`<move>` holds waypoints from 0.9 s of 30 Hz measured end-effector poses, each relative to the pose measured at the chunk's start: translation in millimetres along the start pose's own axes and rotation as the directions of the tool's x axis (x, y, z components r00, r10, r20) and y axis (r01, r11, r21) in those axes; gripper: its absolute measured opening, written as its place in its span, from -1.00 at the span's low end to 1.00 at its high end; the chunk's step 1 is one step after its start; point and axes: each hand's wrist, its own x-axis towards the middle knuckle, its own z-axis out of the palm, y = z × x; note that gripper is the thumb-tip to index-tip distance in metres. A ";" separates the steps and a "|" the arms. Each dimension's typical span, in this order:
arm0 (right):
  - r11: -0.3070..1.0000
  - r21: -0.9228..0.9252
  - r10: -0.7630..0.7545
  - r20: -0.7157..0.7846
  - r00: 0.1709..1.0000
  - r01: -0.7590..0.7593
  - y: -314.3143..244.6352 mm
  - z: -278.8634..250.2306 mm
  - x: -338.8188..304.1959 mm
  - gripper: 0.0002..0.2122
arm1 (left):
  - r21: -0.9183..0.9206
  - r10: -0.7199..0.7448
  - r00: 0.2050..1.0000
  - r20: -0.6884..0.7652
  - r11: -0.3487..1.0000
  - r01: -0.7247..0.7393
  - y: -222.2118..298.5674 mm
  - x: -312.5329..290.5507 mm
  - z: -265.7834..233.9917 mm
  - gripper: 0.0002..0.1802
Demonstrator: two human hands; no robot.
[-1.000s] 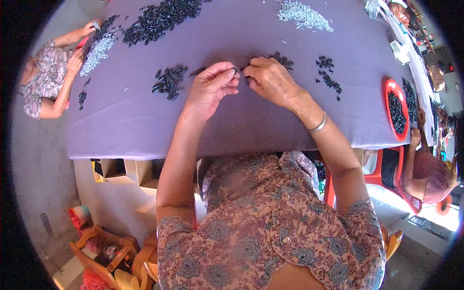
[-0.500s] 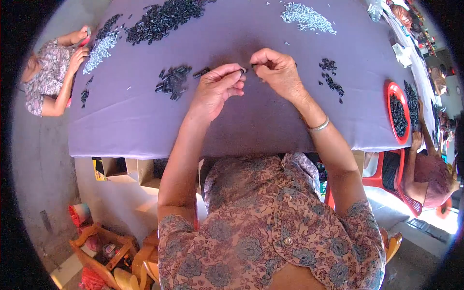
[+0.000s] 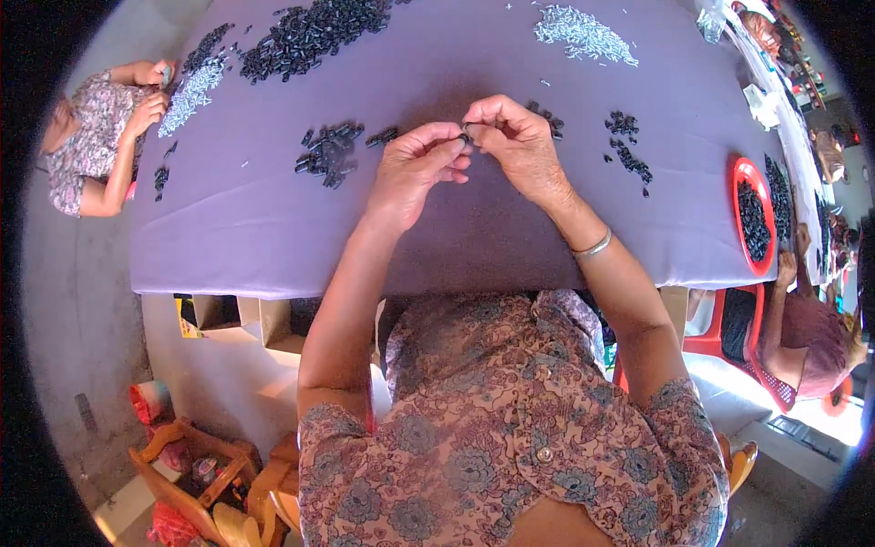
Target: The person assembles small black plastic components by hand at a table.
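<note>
My left hand and my right hand meet above the table's middle, fingertips pinched together. Between them is a small black piece, mostly hidden by the fingers; its exact kind is too small to make out. Left of my left hand lies a loose cluster of short black cylindrical pieces, with a few more right beside the hand. Some black pieces show just behind my right hand, and another scattered group lies farther right.
A big heap of black pieces and a pile of small silvery pins lie on the purple-clothed table. A red basin of black pieces stands at the right edge. Other people sit at the left and right.
My right hand has moved left, and its fingertips now meet those of my left hand at the small black piece. Before, a small gap separated them.
</note>
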 end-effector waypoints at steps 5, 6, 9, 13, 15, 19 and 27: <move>0.997 -0.065 -0.053 -0.014 0.998 0.052 7.3 2.4 -1.7 -0.89 | -0.008 0.005 1.000 -0.024 1.000 -0.006 0.7 0.2 1.7 -0.83; 0.997 -0.065 -0.053 -0.014 0.998 0.052 8.1 2.3 -1.5 -0.89 | 0.001 0.005 1.000 -0.030 1.000 -0.005 0.9 -0.1 1.9 -0.83; 0.996 -0.058 -0.070 -0.014 0.997 0.069 10.4 0.2 -1.4 -0.90 | 0.021 0.020 0.999 -0.040 1.000 -0.019 0.4 -1.0 2.7 -0.84; 0.986 -0.145 -0.079 0.007 0.997 0.079 10.5 -3.3 -2.1 -0.91 | 0.035 0.025 0.998 -0.060 0.999 -0.023 1.4 -2.6 4.0 -0.85; 0.988 -0.127 -0.083 0.014 0.996 0.084 9.0 -5.6 -2.2 -0.92 | 0.081 0.027 0.999 -0.029 0.996 -0.024 0.8 -1.9 3.2 -0.81; 0.976 -0.217 -0.015 0.092 0.996 0.035 5.7 -14.8 -3.7 -0.90 | 0.098 0.026 0.999 -0.028 0.995 -0.023 1.9 -1.7 4.1 -0.82; 0.976 -0.217 0.068 0.139 0.988 -0.037 2.8 -20.7 -1.7 -0.93 | 0.141 -0.001 1.000 -0.016 0.990 0.003 -0.5 -1.6 4.6 -0.83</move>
